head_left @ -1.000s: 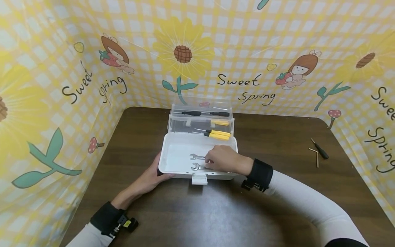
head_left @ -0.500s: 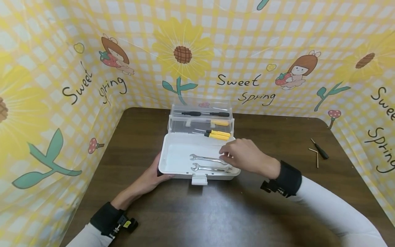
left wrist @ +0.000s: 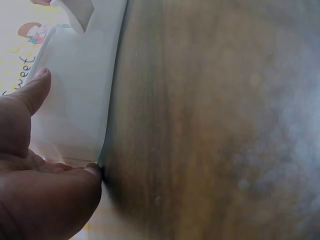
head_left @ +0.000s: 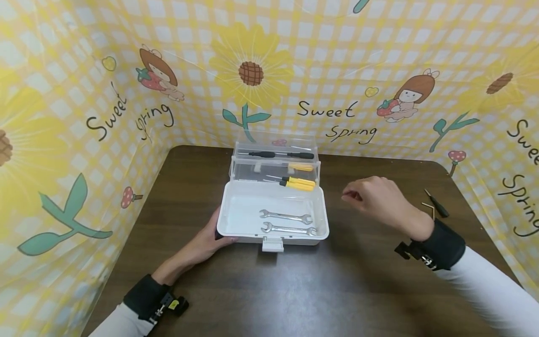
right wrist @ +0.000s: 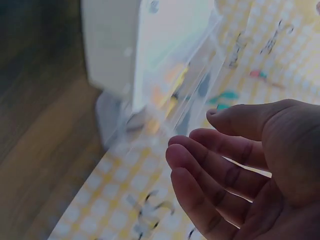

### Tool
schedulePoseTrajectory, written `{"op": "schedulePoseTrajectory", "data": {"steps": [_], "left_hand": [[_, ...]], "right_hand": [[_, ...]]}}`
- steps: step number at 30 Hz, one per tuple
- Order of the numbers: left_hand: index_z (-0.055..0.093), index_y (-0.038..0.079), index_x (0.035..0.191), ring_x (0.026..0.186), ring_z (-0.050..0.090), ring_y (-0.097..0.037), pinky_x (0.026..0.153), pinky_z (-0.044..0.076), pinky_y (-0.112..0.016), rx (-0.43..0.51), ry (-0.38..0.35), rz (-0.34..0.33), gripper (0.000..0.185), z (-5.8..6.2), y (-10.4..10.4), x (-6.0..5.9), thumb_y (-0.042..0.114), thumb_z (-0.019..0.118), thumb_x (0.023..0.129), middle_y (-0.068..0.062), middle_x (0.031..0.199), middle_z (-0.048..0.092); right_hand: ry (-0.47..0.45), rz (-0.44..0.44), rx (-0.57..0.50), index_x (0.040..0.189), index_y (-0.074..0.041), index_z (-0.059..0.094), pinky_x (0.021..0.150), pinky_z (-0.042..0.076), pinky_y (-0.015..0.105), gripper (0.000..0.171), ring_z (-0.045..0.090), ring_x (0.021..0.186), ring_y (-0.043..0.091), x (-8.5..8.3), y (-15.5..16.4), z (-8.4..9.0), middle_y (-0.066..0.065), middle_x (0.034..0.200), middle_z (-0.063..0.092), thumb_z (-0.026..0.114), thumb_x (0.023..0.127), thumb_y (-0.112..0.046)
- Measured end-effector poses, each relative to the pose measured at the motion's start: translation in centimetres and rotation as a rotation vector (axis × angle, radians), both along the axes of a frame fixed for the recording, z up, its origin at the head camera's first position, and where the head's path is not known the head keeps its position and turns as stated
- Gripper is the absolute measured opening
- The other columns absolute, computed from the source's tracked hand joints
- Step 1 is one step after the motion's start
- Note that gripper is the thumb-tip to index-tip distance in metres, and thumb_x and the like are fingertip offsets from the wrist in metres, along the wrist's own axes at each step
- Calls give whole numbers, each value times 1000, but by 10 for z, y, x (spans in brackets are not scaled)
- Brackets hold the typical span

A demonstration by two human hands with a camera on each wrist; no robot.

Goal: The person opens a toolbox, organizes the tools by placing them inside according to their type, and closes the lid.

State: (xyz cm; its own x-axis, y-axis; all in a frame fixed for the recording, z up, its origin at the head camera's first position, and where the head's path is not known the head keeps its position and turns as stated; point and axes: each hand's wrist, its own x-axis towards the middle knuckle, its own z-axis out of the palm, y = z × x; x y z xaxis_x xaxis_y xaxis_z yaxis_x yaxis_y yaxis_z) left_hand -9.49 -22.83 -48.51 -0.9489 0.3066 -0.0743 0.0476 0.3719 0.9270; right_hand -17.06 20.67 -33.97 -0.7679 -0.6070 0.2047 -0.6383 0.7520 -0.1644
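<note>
A white toolbox [head_left: 240, 206] stands with its lid up on the brown table. Its left front corner is gripped by my left hand [head_left: 205, 242]; in the left wrist view the thumb [left wrist: 37, 90] lies along the white wall and the other fingers curl at the lower corner. Two silver open-end wrenches, a rear one [head_left: 286, 217] and a front one [head_left: 289, 229], lie side by side inside. Right of the box, my right hand [head_left: 381, 199] hovers over the table. Its fingers [right wrist: 200, 195] are loosely bent with nothing between them.
Clear trays [head_left: 242, 174] behind the box hold yellow-handled screwdrivers [head_left: 299, 186] and black-handled ones [head_left: 301, 155]. A latch [head_left: 273, 244] hangs at the front. Far right lie a black screwdriver [head_left: 440, 208] and a hex key [head_left: 428, 206]. Patterned cloth [head_left: 337, 70] encloses the table [head_left: 189, 182].
My right hand has come away from the wrenches and out of the toolbox, moving right, and both wrenches now show fully. The left hand has kept its place at the corner.
</note>
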Motion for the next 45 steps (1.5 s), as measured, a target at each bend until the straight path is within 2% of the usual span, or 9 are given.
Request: {"op": "schedulePoseTrajectory", "data": {"steps": [6, 11, 19, 25, 31, 37, 41, 45], "left_hand": [[-3, 14, 171, 160, 11, -40, 123, 15, -65, -4, 1, -5, 107, 2, 0, -1, 26, 77, 100, -19, 177, 4], [-3, 13, 171, 160, 10, -41, 123, 14, -64, 2, 14, -12, 106, 1, 0, -2, 24, 75, 101, -19, 176, 5], [-2, 12, 171, 160, 13, -41, 122, 17, -64, -3, 23, -13, 105, -1, 1, -1, 23, 76, 101, -20, 176, 7], [-2, 12, 171, 159, 13, -39, 122, 17, -64, 3, 27, -16, 106, -2, 1, 0, 23, 76, 100, -19, 176, 7], [-1, 12, 171, 159, 14, -39, 122, 17, -64, -8, 25, -6, 107, -2, 1, 0, 24, 77, 100, -19, 176, 7], [-1, 10, 171, 159, 15, -39, 123, 17, -63, -25, 19, 5, 107, -3, 1, 1, 23, 77, 99, -20, 176, 6], [-1, 11, 171, 159, 14, -39, 123, 17, -63, -22, 16, 6, 107, -3, 1, 1, 24, 77, 99, -19, 176, 6], [-1, 11, 171, 159, 15, -38, 123, 17, -63, -17, 20, 7, 107, -2, 2, 1, 24, 78, 99, -19, 176, 7]], "right_hand": [[-59, -123, 34, 103, -8, 82, 59, 53, 38, 13, 68, 70, 13, -17, 42, 3, 1, 85, 77, 81, 95, -18], [-153, -228, 95, 112, 1, 78, 61, 57, 46, 24, 73, 74, 26, -39, 83, 1, 16, 95, 79, 77, 97, -17], [-248, -351, 146, 116, 11, 73, 75, 57, 57, 34, 73, 87, 42, -62, 147, -10, 26, 100, 76, 75, 97, -16], [-271, -395, 167, 116, 16, 70, 77, 56, 61, 41, 71, 91, 50, -68, 184, -22, 33, 105, 73, 76, 96, -19], [-310, -411, 145, 113, 21, 67, 76, 55, 61, 38, 70, 87, 52, -69, 207, -32, 38, 104, 71, 74, 95, -12], [-292, -427, 145, 111, 21, 67, 80, 54, 64, 37, 67, 92, 57, -71, 225, -45, 39, 104, 70, 75, 90, -9], [-310, -442, 151, 104, 17, 71, 75, 55, 61, 33, 68, 86, 53, -72, 234, -52, 35, 99, 72, 77, 87, -10], [-362, -479, 154, 104, 14, 73, 69, 55, 54, 31, 70, 77, 41, -72, 238, -57, 29, 93, 74, 77, 88, -12]]}}
